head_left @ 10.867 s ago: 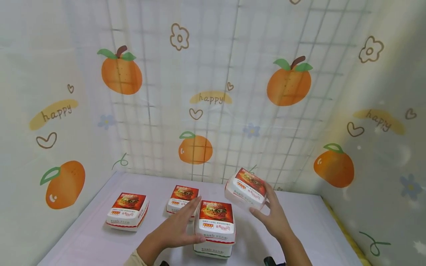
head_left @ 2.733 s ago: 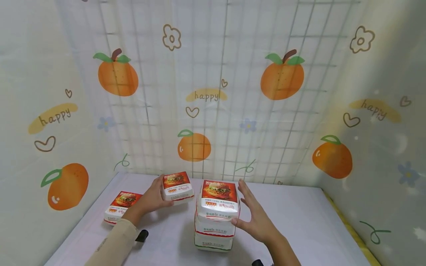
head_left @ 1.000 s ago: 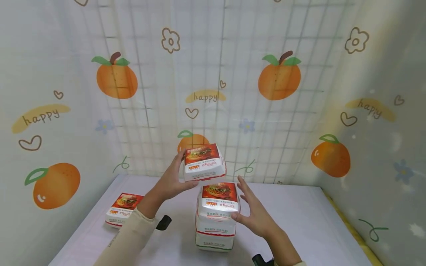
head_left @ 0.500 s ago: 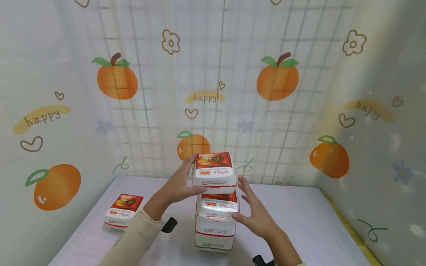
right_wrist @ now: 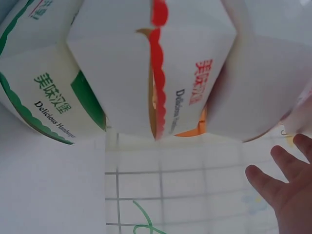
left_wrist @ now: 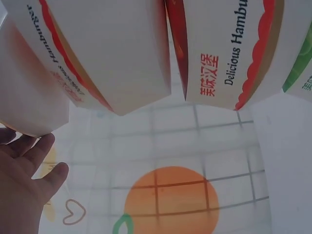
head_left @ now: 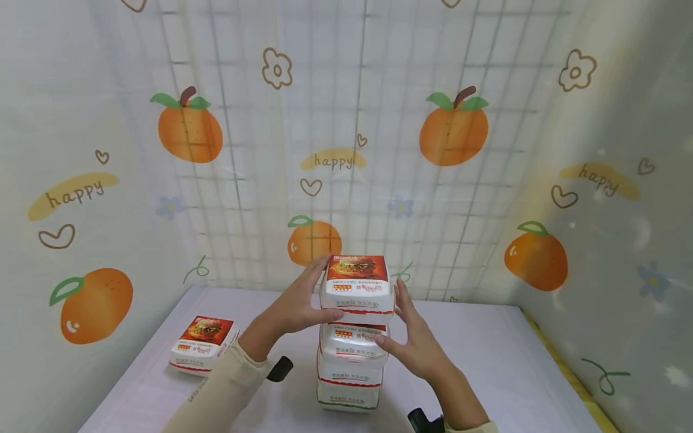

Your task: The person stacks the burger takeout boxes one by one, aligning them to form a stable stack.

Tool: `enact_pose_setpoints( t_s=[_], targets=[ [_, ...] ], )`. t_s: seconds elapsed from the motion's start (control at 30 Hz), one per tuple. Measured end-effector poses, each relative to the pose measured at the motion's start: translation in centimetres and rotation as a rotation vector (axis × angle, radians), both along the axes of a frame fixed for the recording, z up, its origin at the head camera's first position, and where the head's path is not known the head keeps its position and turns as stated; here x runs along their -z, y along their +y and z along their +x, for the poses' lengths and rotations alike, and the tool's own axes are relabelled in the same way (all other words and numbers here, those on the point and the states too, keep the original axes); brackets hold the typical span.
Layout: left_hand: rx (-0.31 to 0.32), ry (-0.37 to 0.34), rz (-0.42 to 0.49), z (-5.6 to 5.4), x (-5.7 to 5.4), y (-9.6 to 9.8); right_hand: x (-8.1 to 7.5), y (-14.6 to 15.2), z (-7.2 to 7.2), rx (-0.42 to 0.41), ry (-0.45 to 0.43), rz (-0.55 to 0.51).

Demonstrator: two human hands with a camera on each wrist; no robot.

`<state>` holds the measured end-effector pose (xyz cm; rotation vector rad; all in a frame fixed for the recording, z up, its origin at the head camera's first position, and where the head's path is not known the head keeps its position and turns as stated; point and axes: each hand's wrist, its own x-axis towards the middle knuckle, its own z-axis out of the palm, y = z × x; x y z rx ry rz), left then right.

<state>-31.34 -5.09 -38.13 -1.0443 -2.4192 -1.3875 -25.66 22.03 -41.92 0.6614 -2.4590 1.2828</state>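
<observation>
A white hamburger box (head_left: pixel 357 304) with a red burger picture tops a column of similar hamburger boxes (head_left: pixel 352 374) at the table's centre. My left hand (head_left: pixel 289 310) grips that top box from its left side, thumb across the lower front edge. Whether the top box bears fully on the one beneath, I cannot tell. On the column's right is my right hand (head_left: pixel 414 349), fingers extended beside the upper boxes, thumb near the front right corner of the box below the top one. The right wrist view shows this hand's spread fingers (right_wrist: pixel 265 183). The lowest box has a green scalloped edge.
Another hamburger box (head_left: pixel 201 343) lies at the left of the white table (head_left: pixel 476 373), partly behind my left sleeve (head_left: pixel 230 385). Black wrist devices (head_left: pixel 280 369) show near both wrists. A fruit-patterned curtain (head_left: pixel 260 150) surrounds the table's back and sides.
My left hand has lifted a box from the table behind, carried it right and lowered it over the column. The right hand stays beside the column. Earlier, it brought another box there.
</observation>
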Motion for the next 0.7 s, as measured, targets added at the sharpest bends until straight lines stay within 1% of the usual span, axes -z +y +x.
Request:
enact_pose_setpoints(
  t_s=[0.1, 0.2, 0.47, 0.6, 0.7],
  targets=[
    [-0.009, 0.015, -0.009, -0.1, 0.1, 0.4, 0.1, 0.3, -0.6, -0.011, -0.006, -0.001],
    [-0.020, 0.033, -0.013, -0.4, 0.1, 0.7, 0.3, 0.6, -1.3, -0.027, 0.014, 0.001],
    [-0.030, 0.069, -0.055, 0.2, -0.2, 0.6, 0.2, 0.6, -1.0, -0.003, 0.050, 0.001],
    [-0.036, 0.072, -0.079, 0.5, -0.3, 0.6, 0.2, 0.6, -0.8, 0.019, 0.072, -0.002],
    [-0.030, 0.074, -0.078, 0.6, -0.4, 0.6, 0.2, 0.6, -0.8, 0.034, 0.094, 0.000]
  ],
)
